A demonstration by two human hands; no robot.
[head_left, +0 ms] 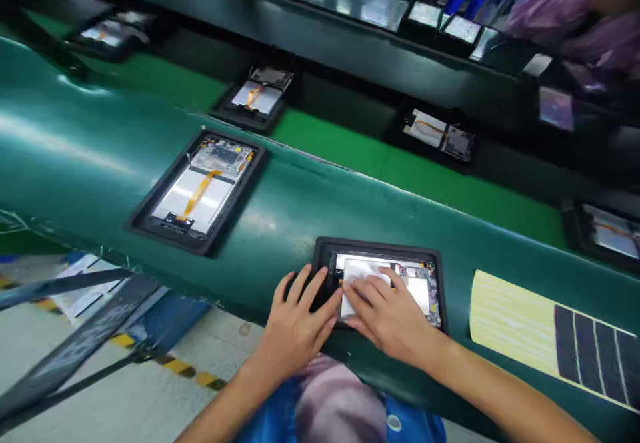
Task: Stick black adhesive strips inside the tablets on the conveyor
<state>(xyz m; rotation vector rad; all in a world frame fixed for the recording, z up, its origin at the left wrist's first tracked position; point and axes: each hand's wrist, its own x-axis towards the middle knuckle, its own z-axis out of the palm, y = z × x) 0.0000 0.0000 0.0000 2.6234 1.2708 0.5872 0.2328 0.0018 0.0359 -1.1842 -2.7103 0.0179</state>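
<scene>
In front of me a tablet with its back off lies in a black tray [380, 243] on the green bench. A flat silver battery [361, 270] sits in the left part of the tablet, its lower portion covered by my fingers. My right hand [387, 306] lies across the battery with its fingers stretched out over the surface. At the tray's left edge is my left hand [303, 320], fingers spread, its thumb and index tip meeting the right hand's fingertips near the battery's edge. Circuit boards show along the tablet's right side.
Another opened tablet [200, 193] with an orange ribbon cable rests in a tray to the left. A yellow sheet with black strips [520, 320] lies at the right. Behind the bench edge, a green conveyor [345, 146] carries several more trays. Another person's sleeve [565, 3] shows at top right.
</scene>
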